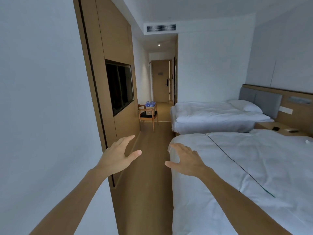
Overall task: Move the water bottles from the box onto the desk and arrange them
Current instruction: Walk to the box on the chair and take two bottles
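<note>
Far down the aisle, on a chair, the box of what look like water bottles waits; left hand and right hand are held out empty, fingers spread. The aisle should be walked first.

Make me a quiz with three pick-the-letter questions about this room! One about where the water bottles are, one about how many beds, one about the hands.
1. Where is the box of water bottles?
A. On the near bed
B. On the wooden chair down the aisle
C. On the floor by the door

2. How many beds show?
A. One
B. Two
C. Three

3. What are the two hands doing?
A. Both open, holding nothing
B. Both gripping a bottle
C. One holding the box

Answers:
1 B: the box sits on the chair.
2 B: a near bed and a far bed.
3 A: the left hand and right hand have spread fingers and hold nothing.
</note>
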The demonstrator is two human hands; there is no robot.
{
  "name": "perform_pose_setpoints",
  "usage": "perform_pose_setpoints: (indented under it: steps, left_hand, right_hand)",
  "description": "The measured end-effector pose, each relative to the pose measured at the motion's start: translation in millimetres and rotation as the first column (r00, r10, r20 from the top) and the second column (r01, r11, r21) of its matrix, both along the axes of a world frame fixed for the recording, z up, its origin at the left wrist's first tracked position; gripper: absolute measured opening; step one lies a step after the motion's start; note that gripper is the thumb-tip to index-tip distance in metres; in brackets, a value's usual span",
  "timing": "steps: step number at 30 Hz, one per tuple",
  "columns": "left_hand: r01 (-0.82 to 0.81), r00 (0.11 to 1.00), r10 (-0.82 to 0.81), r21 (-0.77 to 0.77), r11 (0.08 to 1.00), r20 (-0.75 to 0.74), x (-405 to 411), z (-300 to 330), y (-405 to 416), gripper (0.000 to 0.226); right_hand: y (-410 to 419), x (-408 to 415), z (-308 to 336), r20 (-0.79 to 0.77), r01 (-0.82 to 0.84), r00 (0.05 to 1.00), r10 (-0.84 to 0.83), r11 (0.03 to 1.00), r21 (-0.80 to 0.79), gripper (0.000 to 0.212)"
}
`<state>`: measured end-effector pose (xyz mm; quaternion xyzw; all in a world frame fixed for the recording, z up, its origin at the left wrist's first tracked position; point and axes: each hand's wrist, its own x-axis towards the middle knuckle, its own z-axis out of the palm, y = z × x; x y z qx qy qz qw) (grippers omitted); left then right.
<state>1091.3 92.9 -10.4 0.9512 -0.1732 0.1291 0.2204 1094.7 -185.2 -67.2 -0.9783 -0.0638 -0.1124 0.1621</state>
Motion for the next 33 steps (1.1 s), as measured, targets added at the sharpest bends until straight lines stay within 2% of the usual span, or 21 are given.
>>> perform_pose_setpoints:
  steps: [12,23,30,33]
  left_hand:
    - [0.036,0.999,-0.036,-0.013,0.999,-0.029,231.1,-31.4,5.0,0.076]
    - [0.003,0.996,-0.005,-0.025,1.000,-0.086,439.4,-22.7,-15.8,0.075]
    - [0.003,0.991,-0.020,-0.125,0.992,-0.135,583.4,-46.8,-17.3,0.076]
    - [0.010,0.992,-0.025,-0.116,0.993,-0.127,657.0,-59.7,-19.5,0.078]
  right_hand:
    - [-6.8,227.5,-24.8,-0.015,0.011,1.000,-0.010,0.999,0.043,0.084]
    - [-21.0,458.7,-20.1,-0.044,-0.028,0.999,0.031,0.997,0.073,0.087]
    - [-32.0,587.0,-38.1,-0.067,0.000,0.998,0.003,0.999,0.044,0.085]
    - [-34.4,649.8,-43.9,-0.074,0.018,0.997,-0.015,0.999,0.045,0.086]
